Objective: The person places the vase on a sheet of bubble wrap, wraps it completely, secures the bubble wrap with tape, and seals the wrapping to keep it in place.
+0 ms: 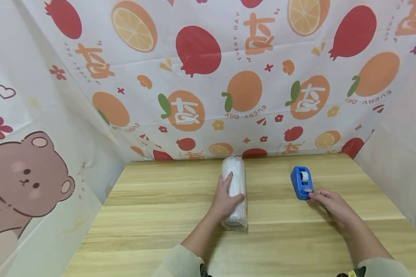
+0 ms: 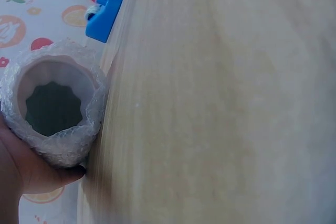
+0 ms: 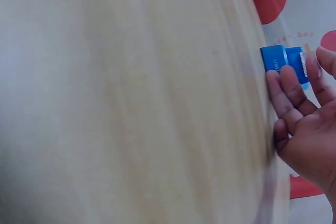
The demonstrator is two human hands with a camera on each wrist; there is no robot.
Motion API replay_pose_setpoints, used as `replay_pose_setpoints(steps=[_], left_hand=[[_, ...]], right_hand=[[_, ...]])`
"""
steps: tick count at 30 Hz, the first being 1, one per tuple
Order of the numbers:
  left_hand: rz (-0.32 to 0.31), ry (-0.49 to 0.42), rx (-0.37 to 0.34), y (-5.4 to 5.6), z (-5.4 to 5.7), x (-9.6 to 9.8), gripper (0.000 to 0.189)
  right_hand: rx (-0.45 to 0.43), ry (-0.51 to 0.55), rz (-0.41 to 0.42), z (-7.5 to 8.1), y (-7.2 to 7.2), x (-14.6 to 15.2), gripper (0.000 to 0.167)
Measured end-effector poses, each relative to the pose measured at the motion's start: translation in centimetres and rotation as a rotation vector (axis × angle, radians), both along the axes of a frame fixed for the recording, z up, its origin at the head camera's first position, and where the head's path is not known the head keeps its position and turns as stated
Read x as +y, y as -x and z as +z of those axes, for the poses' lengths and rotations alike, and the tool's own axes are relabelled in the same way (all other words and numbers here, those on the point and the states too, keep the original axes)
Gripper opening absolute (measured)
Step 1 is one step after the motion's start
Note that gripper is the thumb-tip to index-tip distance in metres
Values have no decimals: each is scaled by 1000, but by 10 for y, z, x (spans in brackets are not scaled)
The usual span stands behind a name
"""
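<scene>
A vase wrapped in bubble wrap (image 1: 240, 173) lies on its side near the middle of the wooden table, its round opening toward me. My left hand (image 1: 224, 201) holds it from the left and above, thumb bent across it and fingers spread along its far side. The left wrist view shows the vase's pale rim (image 2: 23, 85) and its dark, fluted inside. To the right stands a blue tape dispenser (image 1: 300, 189) with a roll of tape (image 1: 304, 177). My right hand (image 1: 332, 206) pinches the tape end at the toothed cutter (image 3: 304, 65), other fingers against the dispenser's blue body (image 3: 273, 59).
The wooden table (image 1: 152, 215) ends against a white cloth (image 1: 208, 88) printed with fruit at the back. Another cloth with a bear print (image 1: 27, 181) hangs along the left, and a pale wall (image 1: 402, 154) stands at the right.
</scene>
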State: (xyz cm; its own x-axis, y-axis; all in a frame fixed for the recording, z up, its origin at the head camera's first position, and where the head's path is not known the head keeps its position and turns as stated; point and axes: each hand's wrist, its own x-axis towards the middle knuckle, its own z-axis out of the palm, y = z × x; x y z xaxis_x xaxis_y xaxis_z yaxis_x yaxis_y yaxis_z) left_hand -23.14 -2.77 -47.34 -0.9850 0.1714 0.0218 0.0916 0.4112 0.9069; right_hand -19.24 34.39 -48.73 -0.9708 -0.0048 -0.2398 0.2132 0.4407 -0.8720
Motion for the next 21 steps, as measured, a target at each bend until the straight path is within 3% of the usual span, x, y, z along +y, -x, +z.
replay_pose_setpoints(steps=[4, 9, 14, 17, 21], left_hand=[[-5, 2, -2, -2, 0, -1, 91], [-1, 5, 4, -2, 1, -1, 91], [-1, 41, 21, -2, 2, -1, 91], [7, 114, 71, -2, 3, -1, 90], [0, 290, 217, -2, 5, 1, 86]], right_hand=[[9, -48, 56, 5, 0, -5, 41], [118, -169, 163, 14, 0, -18, 26], [178, -220, 202, 23, 1, -42, 16], [214, -187, 248, 27, 2, -57, 16], [257, -128, 331, 30, 3, -77, 20]])
